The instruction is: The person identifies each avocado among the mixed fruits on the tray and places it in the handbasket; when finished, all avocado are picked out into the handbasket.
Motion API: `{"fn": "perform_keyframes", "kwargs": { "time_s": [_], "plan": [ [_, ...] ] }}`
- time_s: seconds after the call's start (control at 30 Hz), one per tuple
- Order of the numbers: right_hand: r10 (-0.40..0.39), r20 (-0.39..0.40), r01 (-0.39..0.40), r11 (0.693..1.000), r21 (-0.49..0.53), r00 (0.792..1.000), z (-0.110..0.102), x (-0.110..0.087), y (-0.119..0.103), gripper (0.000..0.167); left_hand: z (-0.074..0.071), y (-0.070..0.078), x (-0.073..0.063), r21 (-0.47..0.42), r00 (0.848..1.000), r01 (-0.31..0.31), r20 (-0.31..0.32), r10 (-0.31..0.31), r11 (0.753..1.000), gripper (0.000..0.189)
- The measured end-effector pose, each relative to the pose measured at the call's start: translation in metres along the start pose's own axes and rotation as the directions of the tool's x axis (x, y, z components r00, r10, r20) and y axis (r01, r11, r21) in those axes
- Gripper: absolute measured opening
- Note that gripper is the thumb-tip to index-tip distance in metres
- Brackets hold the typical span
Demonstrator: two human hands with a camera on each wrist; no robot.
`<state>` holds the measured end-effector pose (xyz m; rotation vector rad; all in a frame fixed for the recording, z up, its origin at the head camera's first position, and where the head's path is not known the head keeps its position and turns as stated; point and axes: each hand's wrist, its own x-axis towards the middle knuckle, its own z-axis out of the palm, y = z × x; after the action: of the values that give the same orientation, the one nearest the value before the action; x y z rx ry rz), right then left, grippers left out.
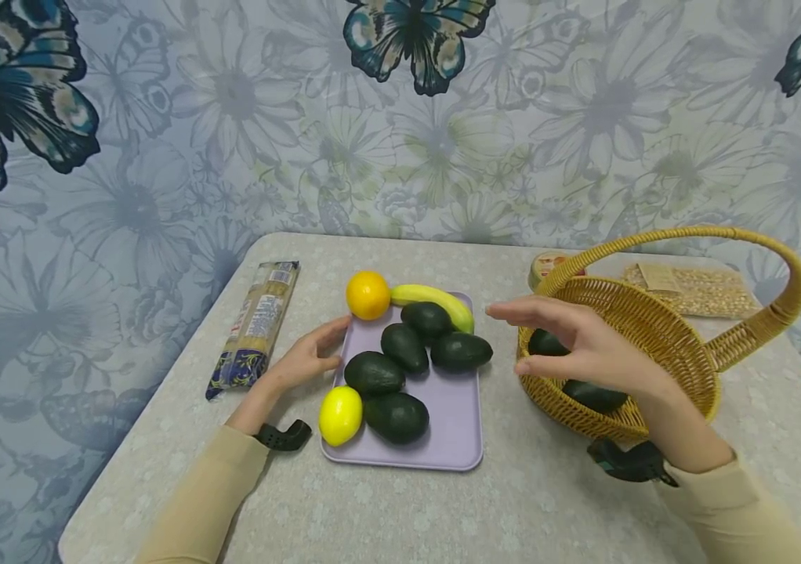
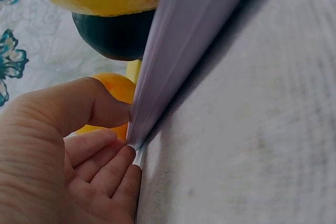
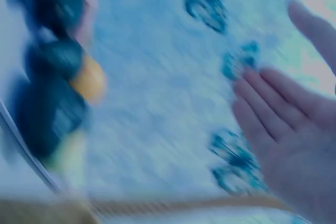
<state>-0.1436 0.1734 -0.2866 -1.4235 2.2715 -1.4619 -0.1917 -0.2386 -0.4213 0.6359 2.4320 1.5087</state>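
A lilac tray (image 1: 453, 427) holds several dark green avocados (image 1: 396, 417), a yellow lemon (image 1: 340, 416) at its near left corner, an orange (image 1: 368, 295) at the far left and a banana (image 1: 416, 294) along the back. My left hand (image 1: 305, 359) rests at the tray's left edge; in the left wrist view its thumb and fingertips lie against the outer side. With fingers extended and nothing held, my right hand (image 1: 587, 345) hovers over the left part of a wicker basket (image 1: 668, 345). Two avocados (image 1: 594, 395) show inside the basket, partly hidden by that hand.
A pack of pasta (image 1: 255, 325) lies left of the tray. Behind the basket are a round container (image 1: 541, 268) and a clear bag of pale grains (image 1: 707, 290). The basket's tall handle (image 1: 697, 233) arches above it. A patterned wall stands right behind the table (image 1: 400, 517).
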Motion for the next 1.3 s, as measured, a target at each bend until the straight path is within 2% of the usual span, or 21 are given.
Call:
{"fn": "perform_keyframes", "kwargs": {
  "time_s": [0.1,0.2,0.3,0.4,0.47,0.57,0.7,0.83,1.07,1.13,1.3],
  "plan": [
    [0.013,-0.128,-0.010,1.000,0.027,0.992,0.034,0.015,0.018,0.056,0.001,0.012,-0.003,0.002,1.000,0.016,0.007,-0.016,1.000,0.066],
    [0.059,-0.248,-0.062,0.998,-0.005,0.967,0.063,0.025,0.041,0.056,0.001,0.008,-0.001,0.006,1.000,0.008,0.001,-0.008,1.000,0.066],
    [0.111,-0.368,-0.138,0.989,-0.049,0.923,0.082,0.028,0.064,0.058,0.002,-0.005,0.003,-0.004,1.000,-0.004,-0.007,0.004,1.000,0.067],
    [0.157,-0.476,-0.219,0.972,-0.079,0.866,0.093,0.026,0.085,0.059,0.004,-0.017,0.006,-0.001,1.000,-0.005,-0.009,0.005,1.000,0.069],
    [0.175,-0.524,-0.258,0.962,-0.089,0.834,0.098,0.023,0.095,0.060,0.005,-0.020,0.007,0.005,1.000,-0.006,-0.007,0.006,1.000,0.069],
    [0.185,-0.561,-0.290,0.951,-0.105,0.807,0.102,0.021,0.109,0.062,0.004,-0.021,0.007,0.004,1.000,-0.001,-0.013,0.001,1.000,0.070],
    [0.196,-0.578,-0.314,0.943,-0.110,0.792,0.106,0.019,0.122,0.062,0.004,-0.021,0.007,0.010,1.000,0.001,-0.019,-0.001,1.000,0.070],
    [0.230,-0.581,-0.328,0.942,-0.068,0.781,0.107,0.017,0.130,0.060,0.003,-0.017,0.008,0.006,1.000,0.004,-0.018,-0.004,1.000,0.069],
    [0.304,-0.557,-0.355,0.935,0.018,0.773,0.109,0.017,0.135,0.053,0.001,0.012,0.000,-0.006,1.000,0.014,0.004,-0.014,1.000,0.067],
    [0.328,-0.548,-0.379,0.925,0.022,0.769,0.110,0.017,0.135,0.052,0.000,0.014,-0.001,-0.003,1.000,0.017,0.002,-0.017,1.000,0.066],
    [0.380,-0.493,-0.432,0.902,0.009,0.783,0.111,0.017,0.134,0.055,0.000,0.015,-0.002,-0.006,1.000,0.016,0.000,-0.016,1.000,0.066]
  ]
}}
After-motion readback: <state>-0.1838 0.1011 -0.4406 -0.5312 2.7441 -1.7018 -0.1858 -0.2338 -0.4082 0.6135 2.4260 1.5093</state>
